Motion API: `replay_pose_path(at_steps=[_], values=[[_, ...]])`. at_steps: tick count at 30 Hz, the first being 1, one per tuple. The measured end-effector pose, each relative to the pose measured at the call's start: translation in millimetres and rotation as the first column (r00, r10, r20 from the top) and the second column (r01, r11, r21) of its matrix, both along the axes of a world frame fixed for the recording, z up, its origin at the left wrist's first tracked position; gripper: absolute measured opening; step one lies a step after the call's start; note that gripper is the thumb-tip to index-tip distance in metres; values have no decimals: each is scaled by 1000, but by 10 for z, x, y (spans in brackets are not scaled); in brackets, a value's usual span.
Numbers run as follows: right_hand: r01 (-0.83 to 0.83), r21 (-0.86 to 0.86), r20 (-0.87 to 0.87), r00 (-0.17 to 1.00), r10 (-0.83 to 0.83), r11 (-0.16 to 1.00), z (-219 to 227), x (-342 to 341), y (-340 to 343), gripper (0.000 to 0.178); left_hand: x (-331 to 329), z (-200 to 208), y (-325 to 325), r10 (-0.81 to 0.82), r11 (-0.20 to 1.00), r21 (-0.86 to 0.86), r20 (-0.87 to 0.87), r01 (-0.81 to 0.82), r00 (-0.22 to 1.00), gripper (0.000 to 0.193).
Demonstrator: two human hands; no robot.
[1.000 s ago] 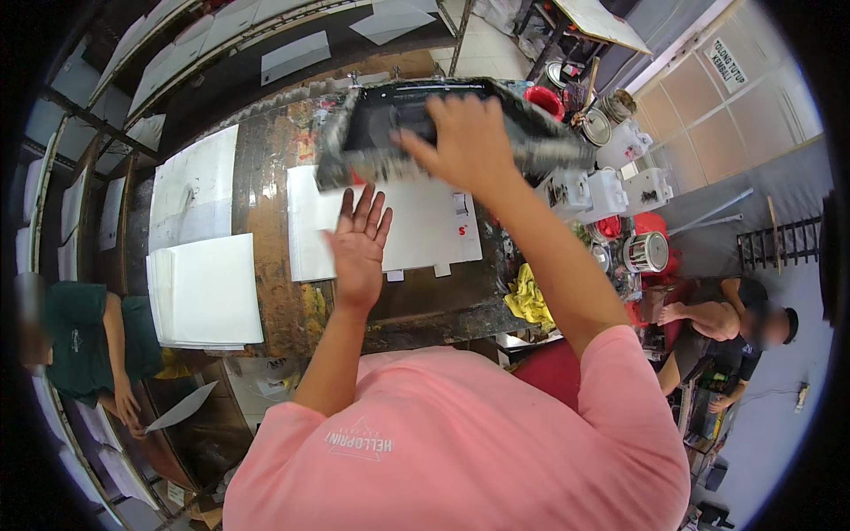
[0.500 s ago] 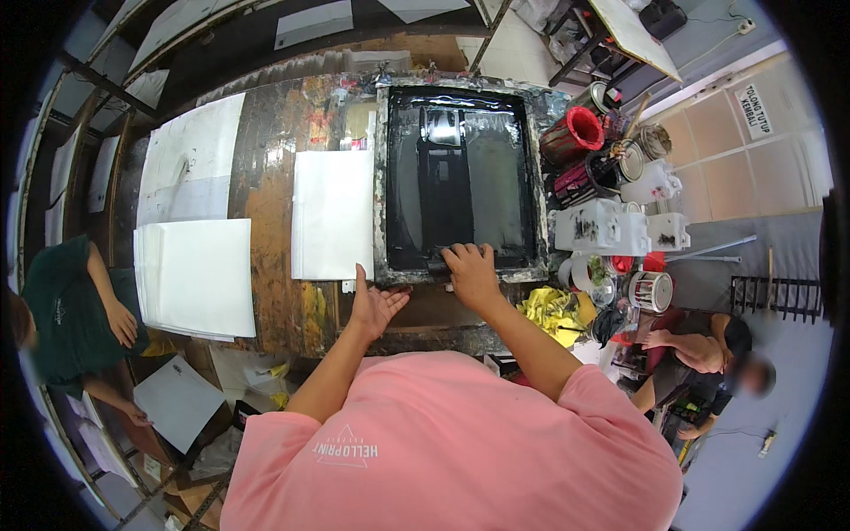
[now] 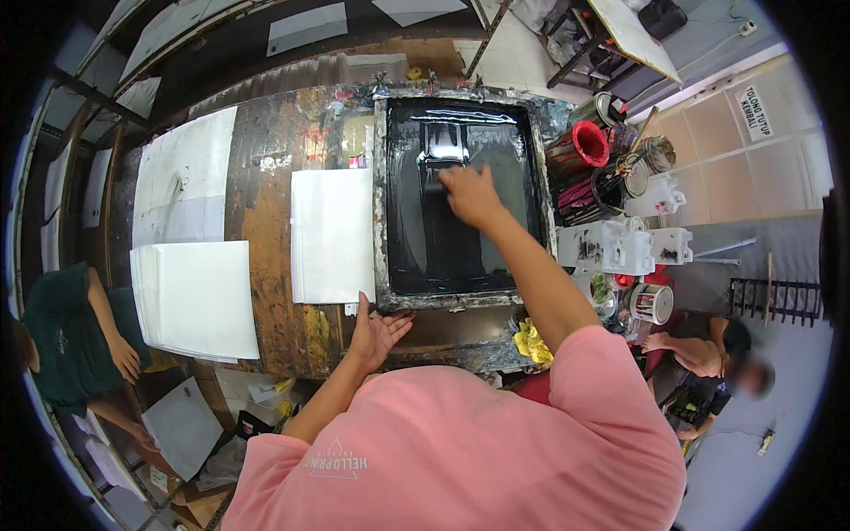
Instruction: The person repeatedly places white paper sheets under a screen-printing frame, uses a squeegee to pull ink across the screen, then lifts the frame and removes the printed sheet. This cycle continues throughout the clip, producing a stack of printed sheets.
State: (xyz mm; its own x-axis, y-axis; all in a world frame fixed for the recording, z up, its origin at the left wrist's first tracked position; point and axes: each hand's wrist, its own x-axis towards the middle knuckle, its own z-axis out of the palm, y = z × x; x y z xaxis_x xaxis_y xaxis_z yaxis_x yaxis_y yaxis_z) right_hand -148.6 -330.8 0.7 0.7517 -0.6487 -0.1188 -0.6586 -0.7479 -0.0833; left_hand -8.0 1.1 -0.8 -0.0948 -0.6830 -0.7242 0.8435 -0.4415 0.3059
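A screen-printing frame [image 3: 381,212] lies on the worktable, its mesh streaked with wet black ink. Over the middle of the mesh, my right hand [image 3: 474,193] is closed on a dark squeegee [image 3: 434,183], which hardly stands out from the ink. Past it, near the far side, a shiny patch of ink catches the light. My left hand [image 3: 381,333] is open, palm turned up and fingers spread, at the frame's near left corner. Its fingertips are close to the frame's lower edge; whether they touch it I cannot tell. White paper sheets [image 3: 332,234] are stacked just left of the frame.
More white sheets [image 3: 195,301] lie at the table's left. Ink cans, a red-rimmed bucket [image 3: 589,146] and white plastic jugs [image 3: 611,245] crowd the right side. A yellow crumpled cloth [image 3: 531,342] sits near right. One person [image 3: 80,323] handles a sheet at left; another sits at right.
My right hand has moved the squeegee from the frame's near end to the middle of the mesh. My left hand stays open by the near corner. The whole view has shifted slightly.
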Motion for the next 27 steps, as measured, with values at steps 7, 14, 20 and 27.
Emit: replay_pose_path(at_steps=[7, 14, 20, 27], values=[[31, 156, -47, 999, -24, 987, 953, -660, 1423, 47, -109, 191, 101, 43, 990, -142, 186, -17, 982, 106], [170, -364, 502, 864, 40, 916, 2023, -370, 1207, 58, 76, 1358, -322, 232, 713, -686, 38, -143, 972, 121], [223, -534, 548, 825, 134, 815, 2449, -137, 630, 59, 364, 648, -370, -142, 835, 346, 886, 428, -441, 94], [216, -413, 489, 872, 16, 885, 2807, -15, 408, 61, 332, -530, 444, -387, 769, 628, 605, 118, -695, 111]])
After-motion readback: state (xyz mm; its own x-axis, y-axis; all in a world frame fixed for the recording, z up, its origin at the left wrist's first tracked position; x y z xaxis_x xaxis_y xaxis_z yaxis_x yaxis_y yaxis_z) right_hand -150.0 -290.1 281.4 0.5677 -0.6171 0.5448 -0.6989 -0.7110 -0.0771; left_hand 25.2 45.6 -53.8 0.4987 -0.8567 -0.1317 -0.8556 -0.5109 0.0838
